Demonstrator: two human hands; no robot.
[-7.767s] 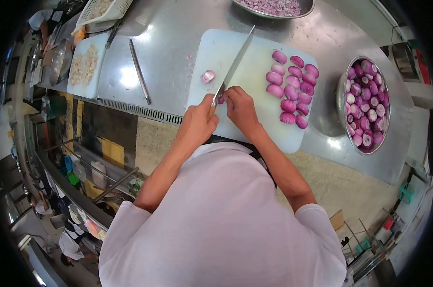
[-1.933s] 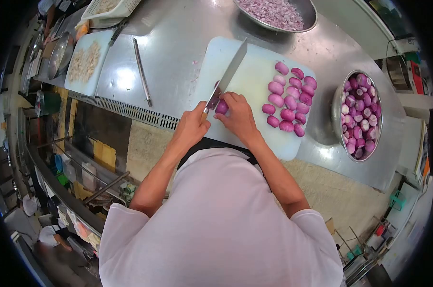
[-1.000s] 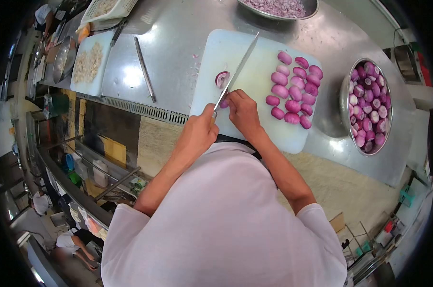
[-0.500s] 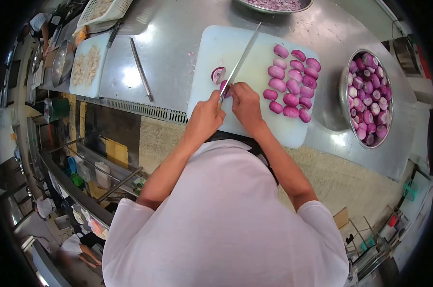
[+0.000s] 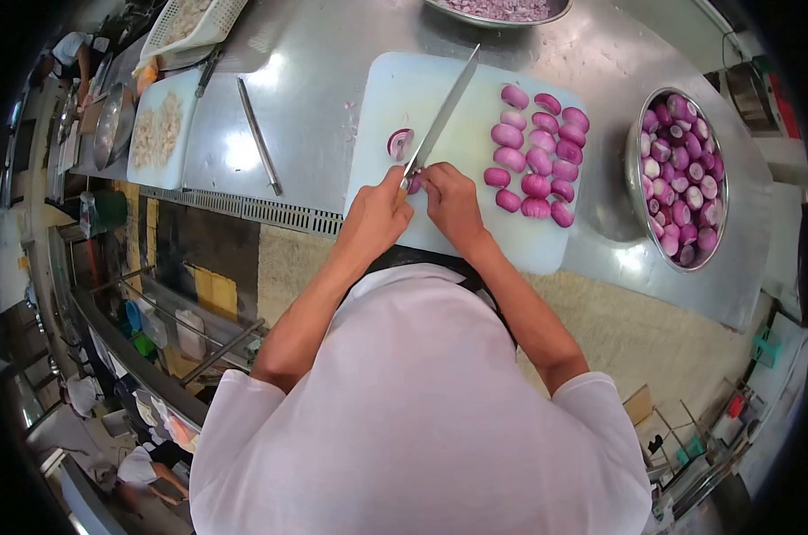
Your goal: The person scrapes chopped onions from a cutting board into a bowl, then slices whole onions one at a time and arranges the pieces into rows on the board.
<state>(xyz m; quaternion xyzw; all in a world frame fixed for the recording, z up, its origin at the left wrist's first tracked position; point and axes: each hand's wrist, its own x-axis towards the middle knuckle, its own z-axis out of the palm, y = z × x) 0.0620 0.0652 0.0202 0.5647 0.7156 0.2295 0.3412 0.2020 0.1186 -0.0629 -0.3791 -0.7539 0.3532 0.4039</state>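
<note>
My left hand [image 5: 373, 218] is wrapped round the handle of a kitchen knife [image 5: 449, 107], whose long blade points away across the white cutting board [image 5: 382, 89]. Close beside it, the bent fingers of my right hand [image 5: 455, 207] hold a purple onion piece [image 5: 414, 185] at the base of the blade. A cut onion piece [image 5: 399, 143], its rings facing up, lies just beyond the knife. To the right of my right hand, peeled onion halves [image 5: 536, 185] are laid out in rows on the same board.
A steel bowl of peeled onions [image 5: 680, 183] stands at the right, and a bowl of chopped onion [image 5: 502, 11] at the far edge. Leftward lie a metal rod [image 5: 259, 135], a second board with pale chopped pieces [image 5: 159, 134] and a white basket [image 5: 190, 27]. Other people are farther left.
The knife and both hands have shifted slightly, with the blade now lying more over the board. The whole view has moved a little. The onion halves keep their rows.
</note>
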